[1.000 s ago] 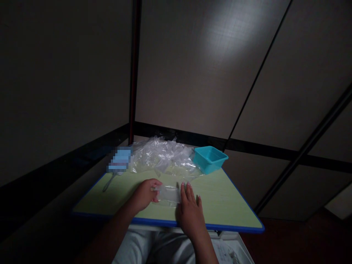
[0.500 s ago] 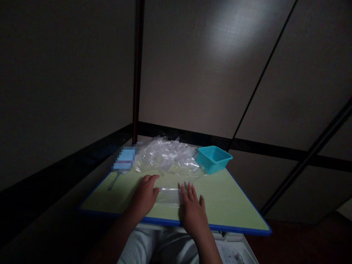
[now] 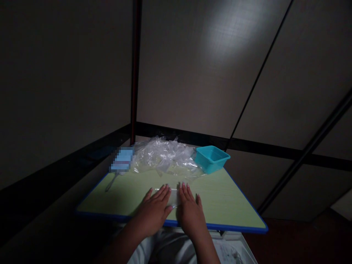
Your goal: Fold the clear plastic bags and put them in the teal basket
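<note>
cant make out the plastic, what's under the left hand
The left hand lies over part of a clear plastic piece on the green table; more of it shows toward the right hand. Whatever the left palm covers is hidden.

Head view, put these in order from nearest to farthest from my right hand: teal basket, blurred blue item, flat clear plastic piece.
1. Flat clear plastic piece: against the right hand, on its left side.
2. Teal basket: back right.
3. Blurred blue item: back left.

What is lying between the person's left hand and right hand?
In the head view, a flat piece of transparent plastic lies on the table between the left hand and right hand.
</note>
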Available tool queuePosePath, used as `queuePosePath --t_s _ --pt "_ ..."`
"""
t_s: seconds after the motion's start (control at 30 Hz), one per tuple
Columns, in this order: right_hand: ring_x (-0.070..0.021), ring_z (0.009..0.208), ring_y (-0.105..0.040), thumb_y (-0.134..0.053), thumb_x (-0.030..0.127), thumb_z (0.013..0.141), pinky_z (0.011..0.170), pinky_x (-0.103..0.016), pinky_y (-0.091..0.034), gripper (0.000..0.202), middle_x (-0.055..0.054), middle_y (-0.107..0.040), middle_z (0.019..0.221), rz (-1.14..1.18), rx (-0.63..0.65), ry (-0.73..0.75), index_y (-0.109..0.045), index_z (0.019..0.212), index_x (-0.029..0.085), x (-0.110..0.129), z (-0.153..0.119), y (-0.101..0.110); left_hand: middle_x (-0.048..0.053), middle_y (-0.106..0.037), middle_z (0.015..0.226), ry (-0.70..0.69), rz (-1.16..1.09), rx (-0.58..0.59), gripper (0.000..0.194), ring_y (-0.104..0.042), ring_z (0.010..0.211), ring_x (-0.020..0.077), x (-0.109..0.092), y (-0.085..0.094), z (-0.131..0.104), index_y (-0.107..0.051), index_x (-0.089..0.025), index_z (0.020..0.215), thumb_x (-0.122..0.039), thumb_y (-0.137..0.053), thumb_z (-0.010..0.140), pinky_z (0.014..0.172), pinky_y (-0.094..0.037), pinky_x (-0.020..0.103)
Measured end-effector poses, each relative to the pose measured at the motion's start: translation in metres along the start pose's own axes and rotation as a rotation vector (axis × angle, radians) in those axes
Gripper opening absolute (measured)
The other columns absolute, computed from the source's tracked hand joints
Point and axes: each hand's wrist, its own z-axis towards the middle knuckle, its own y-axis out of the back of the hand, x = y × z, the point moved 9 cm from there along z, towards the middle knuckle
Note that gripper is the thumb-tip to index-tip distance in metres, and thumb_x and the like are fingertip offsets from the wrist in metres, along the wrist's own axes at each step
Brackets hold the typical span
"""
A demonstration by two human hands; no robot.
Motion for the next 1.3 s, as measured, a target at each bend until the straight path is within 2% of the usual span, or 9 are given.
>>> queuePosePath --t_s 0.13,0.27,0.43,0.63,0.83,0.93,1.03,1.2,1.3 --pt "-0.0181 0.135 -0.006 -0.035 0.010 0.072 0.104 -0.054 -0.004 0.071 0.001 -0.013 0.147 0.085 -0.023 0.081 -0.022 0.140 0.027 0.002 0.000 0.004 0.004 -0.016 0.147 0.000 0.016 0.034 0.054 -0.015 0.135 0.0224 0.009 -0.004 0.002 -0.021 -0.029 0.139 -0.047 -0.031 0.089 0.105 -0.015 0.054" --pt "-0.0190 0.135 -0.013 -0.040 0.025 0.082 0.105 -0.053 -0.006 0.058 0.000 -0.019 0.146 0.201 -0.007 0.238 -0.025 0.138 0.031 0.007 -0.007 0.014 0.004 -0.015 0.147 -0.025 0.007 0.022 0.057 -0.012 0.135 0.0232 0.009 -0.003 0.001 -0.021 -0.030 0.139 -0.055 -0.027 0.088 0.105 -0.013 0.054" --pt "-0.0174 0.132 -0.022 -0.033 0.037 0.090 0.106 -0.051 -0.005 0.046 -0.001 -0.030 0.142 0.175 0.000 0.336 -0.029 0.136 0.032 0.006 -0.024 0.022 0.004 -0.017 0.147 -0.049 -0.002 0.014 0.059 -0.012 0.135 0.0233 0.010 0.002 0.001 -0.021 -0.031 0.139 -0.058 -0.027 0.087 0.106 -0.013 0.050" --pt "-0.0206 0.130 -0.029 -0.042 0.044 0.086 0.107 -0.050 -0.008 0.057 -0.004 -0.031 0.141 0.099 0.010 0.407 -0.024 0.139 0.030 0.004 -0.041 0.021 0.002 -0.017 0.147 -0.106 0.005 0.041 0.058 -0.014 0.135 0.0210 0.011 0.008 0.002 -0.019 -0.032 0.139 -0.057 -0.027 0.087 0.106 -0.015 0.047" --pt "-0.0197 0.130 -0.027 -0.045 0.045 0.083 0.108 -0.047 -0.009 0.064 -0.003 -0.029 0.142 0.076 -0.002 0.456 -0.019 0.140 0.029 0.004 -0.049 0.022 0.004 -0.017 0.147 -0.059 0.056 0.034 0.060 -0.017 0.134 0.0198 0.026 0.009 0.004 -0.020 -0.026 0.140 -0.057 -0.022 0.088 0.106 -0.017 0.045" --pt "-0.0199 0.130 -0.027 -0.045 0.046 0.083 0.108 -0.047 -0.009 0.064 -0.002 -0.030 0.142 0.071 -0.008 0.447 -0.021 0.140 0.029 0.004 -0.050 0.021 0.005 -0.017 0.147 -0.037 0.071 0.016 0.060 -0.016 0.135 0.0200 0.026 0.012 0.006 -0.022 -0.024 0.139 -0.056 -0.024 0.088 0.107 -0.016 0.045" --pt "-0.0208 0.130 -0.028 -0.045 0.048 0.082 0.108 -0.047 -0.009 0.064 -0.004 -0.031 0.142 0.075 -0.001 0.444 -0.024 0.139 0.028 0.005 -0.051 0.021 0.003 -0.015 0.147 -0.086 0.037 -0.001 0.058 -0.013 0.135 0.0195 0.004 0.018 0.006 -0.020 -0.025 0.140 -0.053 -0.025 0.089 0.107 -0.013 0.046" --pt "-0.0207 0.129 -0.030 -0.048 0.044 0.080 0.109 -0.044 -0.007 0.059 -0.004 -0.037 0.139 0.081 -0.037 0.407 -0.034 0.135 0.027 0.007 -0.051 0.025 -0.002 -0.013 0.148 -0.306 -0.133 0.045 0.052 -0.013 0.135 0.0163 -0.060 0.018 0.007 -0.014 -0.028 0.141 -0.044 -0.024 0.092 0.109 -0.012 0.042" --pt "-0.0203 0.128 -0.031 -0.052 0.041 0.077 0.110 -0.041 -0.006 0.056 -0.004 -0.041 0.136 0.068 -0.057 0.384 -0.042 0.131 0.027 0.007 -0.051 0.026 -0.001 -0.015 0.148 -0.326 -0.189 0.086 0.052 -0.014 0.135 0.0165 -0.072 0.006 0.012 -0.017 -0.027 0.140 -0.041 -0.027 0.091 0.109 -0.016 0.039"
